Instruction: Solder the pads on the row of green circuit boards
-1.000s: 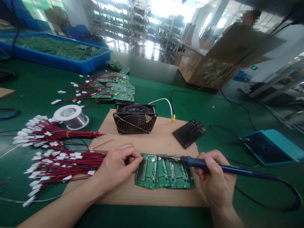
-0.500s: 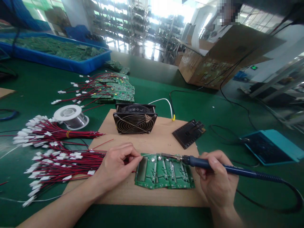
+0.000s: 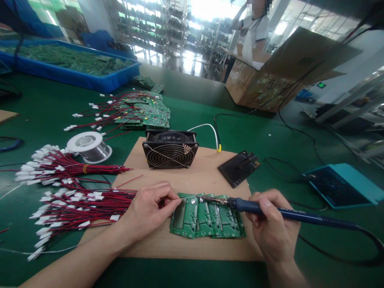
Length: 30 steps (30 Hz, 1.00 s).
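In my right hand [image 3: 271, 224] is a blue-handled soldering iron [image 3: 252, 206], held like a pen with its tip pointing left. That tip is over the upper edge of several overlapping green circuit boards [image 3: 207, 220]. My left hand [image 3: 156, 206] pinches a thin solder wire [image 3: 188, 197] between thumb and forefinger, and the wire's end is close to the iron's tip; whether they touch I cannot tell. Beneath the boards lies a cardboard sheet [image 3: 168, 250]. Bundles of red and black wires with white connectors [image 3: 87, 204] lie left of my left hand.
Behind the boards stands a black fan [image 3: 170, 150], with a black plastic holder [image 3: 238, 169] to its right. A solder spool [image 3: 89, 147], wired boards [image 3: 144, 110], a blue tray [image 3: 90, 82], a teal box [image 3: 345, 186] and a cardboard carton [image 3: 255, 86] surround the work. A person stands beyond.
The soldering iron's tip has shifted slightly left along the boards' upper edge. My left hand has barely moved. The person in the background has moved left.
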{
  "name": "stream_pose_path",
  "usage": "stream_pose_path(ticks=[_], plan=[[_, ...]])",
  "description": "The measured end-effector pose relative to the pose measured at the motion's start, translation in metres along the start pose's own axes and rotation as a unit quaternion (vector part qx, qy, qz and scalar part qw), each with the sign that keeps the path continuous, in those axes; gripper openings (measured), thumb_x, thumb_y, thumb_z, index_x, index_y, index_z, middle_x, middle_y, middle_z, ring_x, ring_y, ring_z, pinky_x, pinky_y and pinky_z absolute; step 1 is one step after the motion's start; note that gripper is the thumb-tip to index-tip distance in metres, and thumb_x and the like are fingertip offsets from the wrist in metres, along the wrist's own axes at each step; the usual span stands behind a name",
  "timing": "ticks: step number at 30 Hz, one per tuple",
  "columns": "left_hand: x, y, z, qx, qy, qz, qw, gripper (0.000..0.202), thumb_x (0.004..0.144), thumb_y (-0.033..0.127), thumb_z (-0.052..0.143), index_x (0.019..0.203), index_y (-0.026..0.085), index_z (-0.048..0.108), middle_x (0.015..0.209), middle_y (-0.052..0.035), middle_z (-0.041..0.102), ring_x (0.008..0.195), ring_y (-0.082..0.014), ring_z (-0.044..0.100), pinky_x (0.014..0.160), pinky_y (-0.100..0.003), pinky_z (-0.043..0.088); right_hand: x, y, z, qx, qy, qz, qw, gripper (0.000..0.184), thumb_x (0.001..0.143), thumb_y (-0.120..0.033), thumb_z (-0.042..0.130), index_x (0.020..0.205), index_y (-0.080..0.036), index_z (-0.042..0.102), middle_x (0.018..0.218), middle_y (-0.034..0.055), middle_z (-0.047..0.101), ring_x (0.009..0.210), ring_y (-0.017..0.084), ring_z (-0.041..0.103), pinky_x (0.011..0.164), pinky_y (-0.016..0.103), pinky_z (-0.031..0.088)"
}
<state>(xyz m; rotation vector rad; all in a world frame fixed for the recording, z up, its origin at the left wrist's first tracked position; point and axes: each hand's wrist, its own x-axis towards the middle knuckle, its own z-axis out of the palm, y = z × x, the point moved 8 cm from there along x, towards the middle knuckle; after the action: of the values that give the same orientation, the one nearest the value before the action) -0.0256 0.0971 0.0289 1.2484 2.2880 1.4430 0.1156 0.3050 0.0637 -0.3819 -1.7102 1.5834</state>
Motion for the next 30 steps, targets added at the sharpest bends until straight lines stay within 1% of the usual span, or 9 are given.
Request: stream_pose_path(ticks=[4, 9, 22, 28, 30], plan=[[-0.001, -0.001, 0.002, 0.004, -0.006, 0.0, 1.0, 0.018, 0.086, 0.018, 0.058, 0.069, 0.017, 0.066, 0.062, 0.0034, 0.058, 0.055, -0.0068, 0.051, 0.051, -0.017, 0.035, 0.0, 0.0, 0.0, -0.004, -0.008, -0.005, 1.0, 0.028, 0.086, -0.03, 0.063, 0.063, -0.017, 0.055, 0.052, -0.0021, 0.046, 0.042, 0.009, 0.041, 0.038, 0.019, 0.032], [-0.001, 0.0, 0.001, 0.007, 0.0, 0.012, 1.0, 0.019, 0.086, 0.018, 0.058, 0.069, 0.017, 0.065, 0.061, 0.0036, 0.057, 0.054, -0.0065, 0.05, 0.051, -0.017, 0.035, 0.0, 0.0, 0.001, -0.009, -0.01, -0.002, 1.0, 0.029, 0.086, -0.03, 0.063, 0.063, -0.017, 0.054, 0.053, -0.0018, 0.048, 0.042, 0.009, 0.041, 0.038, 0.018, 0.032], [0.001, 0.001, 0.002, 0.007, 0.0, 0.009, 1.0, 0.019, 0.086, 0.019, 0.057, 0.069, 0.016, 0.066, 0.061, 0.0036, 0.055, 0.053, -0.0067, 0.048, 0.049, -0.018, 0.034, 0.0, 0.003, 0.001, -0.001, -0.011, 0.01, 1.0, 0.029, 0.086, -0.031, 0.064, 0.063, -0.017, 0.054, 0.053, -0.0023, 0.048, 0.041, 0.008, 0.04, 0.038, 0.018, 0.031], [0.0, -0.001, -0.002, 0.003, 0.006, -0.01, 1.0, 0.017, 0.086, 0.021, 0.057, 0.072, 0.017, 0.066, 0.062, 0.0031, 0.055, 0.053, -0.0076, 0.046, 0.049, -0.018, 0.035, 0.005, -0.008, 0.001, 0.03, 0.011, -0.004, 0.999, 0.025, 0.084, -0.027, 0.065, 0.064, -0.016, 0.055, 0.055, -0.0017, 0.05, 0.04, 0.008, 0.042, 0.038, 0.018, 0.035], [0.0, -0.001, -0.004, -0.001, 0.007, -0.012, 1.0, 0.016, 0.086, 0.021, 0.056, 0.074, 0.017, 0.066, 0.063, 0.0025, 0.055, 0.054, -0.0081, 0.047, 0.049, -0.018, 0.035, 0.008, -0.01, 0.002, 0.023, 0.009, 0.0, 1.0, 0.024, 0.083, -0.028, 0.067, 0.065, -0.016, 0.057, 0.054, -0.0019, 0.05, 0.04, 0.008, 0.042, 0.037, 0.017, 0.035]])
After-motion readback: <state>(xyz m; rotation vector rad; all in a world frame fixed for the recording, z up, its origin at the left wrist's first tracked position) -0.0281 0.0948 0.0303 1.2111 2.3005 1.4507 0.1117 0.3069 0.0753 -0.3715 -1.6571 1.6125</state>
